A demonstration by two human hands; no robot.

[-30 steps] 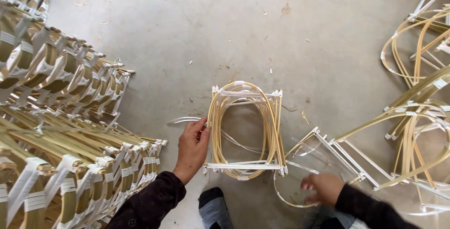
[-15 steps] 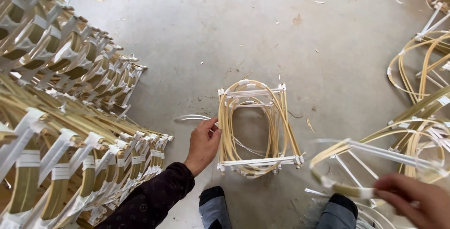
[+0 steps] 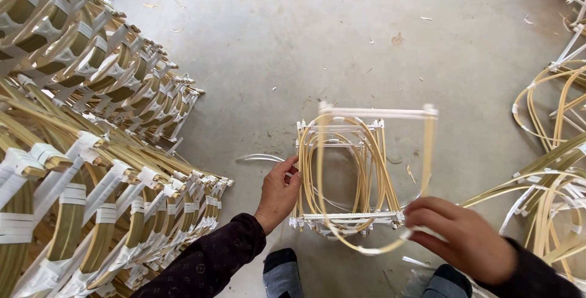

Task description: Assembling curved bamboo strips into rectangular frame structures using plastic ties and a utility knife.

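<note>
A stack of bent bamboo-strip frames (image 3: 345, 179) with white joints stands on the concrete floor in front of me. My left hand (image 3: 278, 193) rests against its left side, fingers curled on the outer strips. My right hand (image 3: 461, 237) grips the lower edge of one more bamboo frame (image 3: 378, 115), held tilted over the stack, its white top bar blurred.
Long rows of finished frames (image 3: 91, 151) are piled at my left. More loose frames (image 3: 549, 170) lie at the right. A thin white strip (image 3: 259, 157) lies by the stack. My feet in dark socks (image 3: 281, 273) are at the bottom.
My right hand has lifted a frame from the right pile and swung it left over the stack. My left hand has stayed on the stack.
</note>
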